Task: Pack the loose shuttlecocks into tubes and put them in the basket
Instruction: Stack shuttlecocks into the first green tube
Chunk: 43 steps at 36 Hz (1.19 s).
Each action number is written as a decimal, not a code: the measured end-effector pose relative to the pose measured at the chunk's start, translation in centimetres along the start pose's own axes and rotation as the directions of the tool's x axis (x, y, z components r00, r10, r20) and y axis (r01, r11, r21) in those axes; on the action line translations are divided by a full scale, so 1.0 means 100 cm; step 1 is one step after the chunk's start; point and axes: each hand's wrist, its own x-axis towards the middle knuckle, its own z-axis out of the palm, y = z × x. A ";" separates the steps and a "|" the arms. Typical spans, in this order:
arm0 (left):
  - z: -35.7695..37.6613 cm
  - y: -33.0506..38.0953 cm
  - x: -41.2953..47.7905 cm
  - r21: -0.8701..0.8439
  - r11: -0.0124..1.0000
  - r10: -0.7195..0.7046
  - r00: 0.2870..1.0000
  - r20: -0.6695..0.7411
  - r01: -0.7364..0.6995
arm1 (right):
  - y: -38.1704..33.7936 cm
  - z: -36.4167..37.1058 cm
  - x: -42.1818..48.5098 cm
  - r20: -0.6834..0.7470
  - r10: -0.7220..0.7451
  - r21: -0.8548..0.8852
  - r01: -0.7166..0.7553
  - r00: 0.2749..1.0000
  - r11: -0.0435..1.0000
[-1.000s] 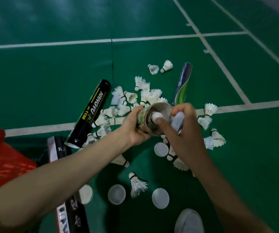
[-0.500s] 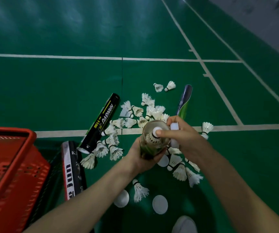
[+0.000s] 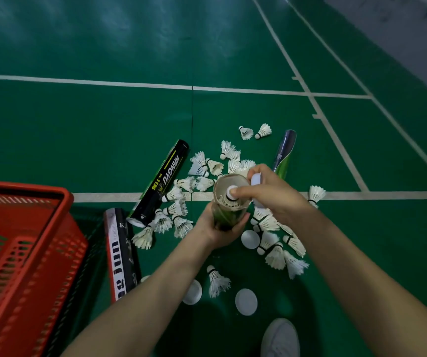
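Your left hand [image 3: 220,228] wraps its fingers round the lower part of the upright green cardboard tube [image 3: 229,211]. Your right hand [image 3: 271,199] sits over the tube's open mouth. Its forefinger presses on the white cork of a feathered shuttlecock [image 3: 231,193] seated just inside the rim, and the other fingers curl round a round white plastic cap [image 3: 256,179].

Expect almost no weight from the shuttlecock, and brittle feathers: push on the cork only, straight down the bore. The tube looks thin-walled and would probably go oval under a hard squeeze, so hold its body firmly but gently.

More loose white feather shuttlecocks [image 3: 199,166] lie scattered beyond the tube and to either side of it. The red plastic basket [image 3: 27,240] sits well to its left.

Left of the tube, a long black tube [image 3: 161,184] reads "HANGYU"; its smaller yellow code is too fine to read. Between that one and the basket, a black-and-white tube [image 3: 122,253] shows "jun" and a "K". Beyond the green tube lies a blue-and-green tube [image 3: 284,153] whose label is unreadable.
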 end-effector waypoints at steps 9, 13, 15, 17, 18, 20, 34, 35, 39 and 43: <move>0.002 -0.005 -0.008 0.249 0.942 0.208 0.973 0.097 -0.226 | -0.018 0.022 -0.009 0.294 -0.510 -0.846 0.468 0.808 0.255; 0.001 -0.003 -0.001 0.699 0.588 0.432 0.889 0.154 -0.407 | -0.003 0.026 0.000 0.326 -0.485 -0.853 0.473 0.812 0.219; -0.001 -0.007 0.002 0.843 0.381 0.498 0.853 0.158 -0.379 | 0.000 0.027 0.000 0.334 -0.492 -0.860 0.474 0.804 0.189; 0.001 0.004 -0.005 0.701 0.585 0.489 0.867 0.096 -0.408 | 0.002 0.027 0.000 0.328 -0.491 -0.864 0.467 0.807 0.189; 0.000 0.005 -0.014 0.668 0.603 0.439 0.881 0.177 -0.435 | 0.002 0.027 0.000 0.324 -0.489 -0.865 0.463 0.810 0.193; 0.003 0.004 -0.033 0.626 0.654 0.373 0.901 0.221 -0.425 | 0.001 0.027 0.000 0.329 -0.478 -0.869 0.459 0.815 0.184; -0.002 0.008 -0.036 0.642 0.540 0.438 0.833 0.338 -0.544 | -0.007 0.026 0.005 0.207 -0.374 -0.787 0.381 0.904 0.486; -0.004 0.007 -0.036 0.642 0.526 0.444 0.824 0.353 -0.558 | -0.007 0.026 0.007 0.194 -0.384 -0.783 0.378 0.903 0.494; -0.014 0.004 -0.030 0.693 0.420 0.455 0.797 0.397 -0.585 | 0.000 0.033 0.012 0.128 -0.479 -0.844 0.349 0.868 0.407; -0.016 0.000 -0.030 0.765 0.288 0.433 0.790 0.433 -0.577 | 0.007 0.038 0.012 0.029 -0.576 -0.894 0.279 0.817 0.351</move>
